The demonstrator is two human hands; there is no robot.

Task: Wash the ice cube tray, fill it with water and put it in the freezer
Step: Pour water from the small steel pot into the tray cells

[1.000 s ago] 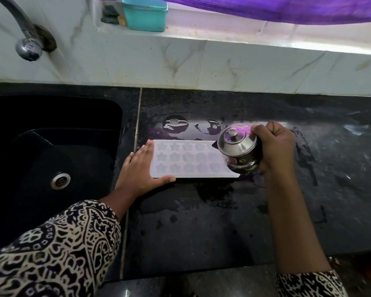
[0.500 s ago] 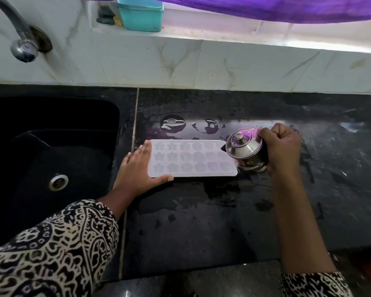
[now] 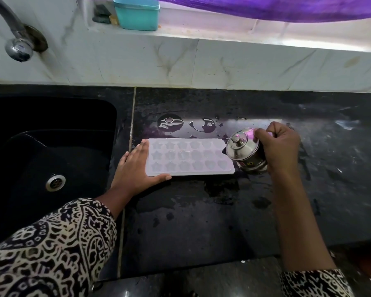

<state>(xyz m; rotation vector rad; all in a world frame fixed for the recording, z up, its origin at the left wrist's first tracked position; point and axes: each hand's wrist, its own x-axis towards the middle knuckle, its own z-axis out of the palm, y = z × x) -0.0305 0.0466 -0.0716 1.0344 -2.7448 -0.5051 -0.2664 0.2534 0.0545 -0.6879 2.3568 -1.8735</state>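
A translucent white ice cube tray (image 3: 189, 157) with star and heart shaped cells lies flat on the wet black counter (image 3: 201, 221), just right of the sink. My left hand (image 3: 135, 170) lies flat against the tray's left end, fingers straight, thumb along its front edge. My right hand (image 3: 278, 146) grips a small steel lidded pot (image 3: 244, 152), tilted with its spout over the tray's right end.
A black sink (image 3: 51, 151) with a steel drain (image 3: 55, 182) is at the left, and a tap (image 3: 19, 48) juts from the white tiled wall. A teal box (image 3: 137, 13) stands on the ledge under a purple curtain (image 3: 287, 7). Puddles lie behind the tray.
The steel pot in my right hand has shifted right from over the tray's right cells to its right end. My left hand and the tray have stayed put.
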